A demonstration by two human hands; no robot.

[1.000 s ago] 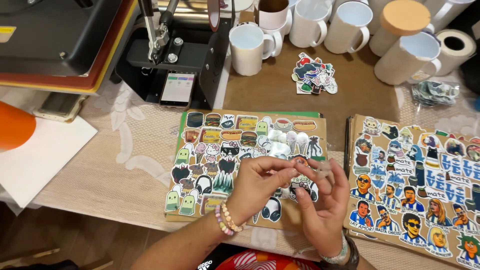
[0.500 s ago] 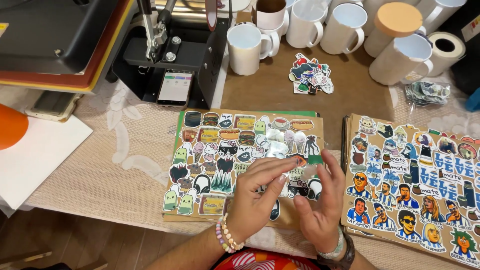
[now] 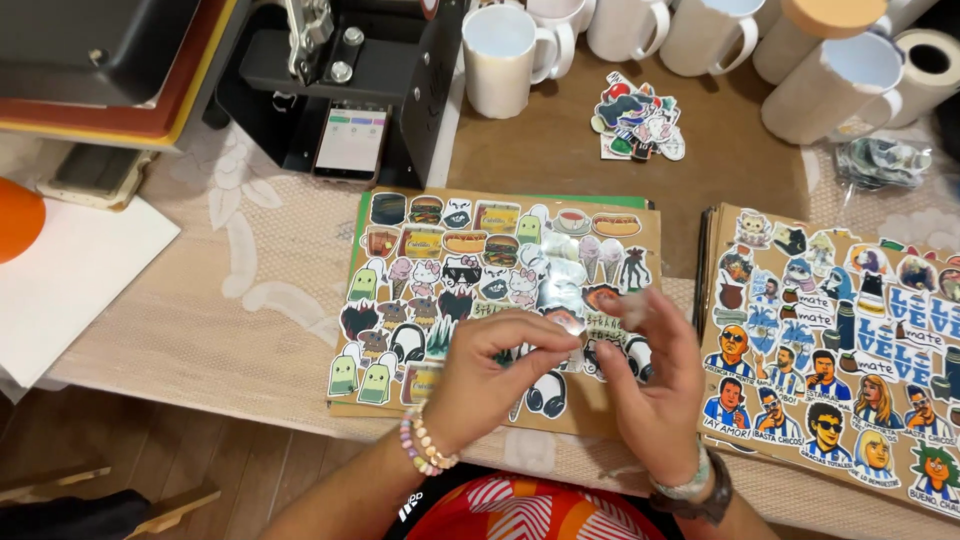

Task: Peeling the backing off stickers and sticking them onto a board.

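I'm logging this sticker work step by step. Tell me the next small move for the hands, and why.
Probably lower the small clear-backed sticker onto a bare patch of the brown sticker board. The left hand pinches it between thumb and fingers just above the board, and the right hand is raised beside it, fingers blurred. Whether its backing is off cannot be told.

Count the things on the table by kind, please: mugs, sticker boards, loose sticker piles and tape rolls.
White mugs: 5, for example this mug
Sticker boards: 2, left board and right board
Loose sticker piles: 1, the pile
Tape rolls: 1, the roll
Total: 9
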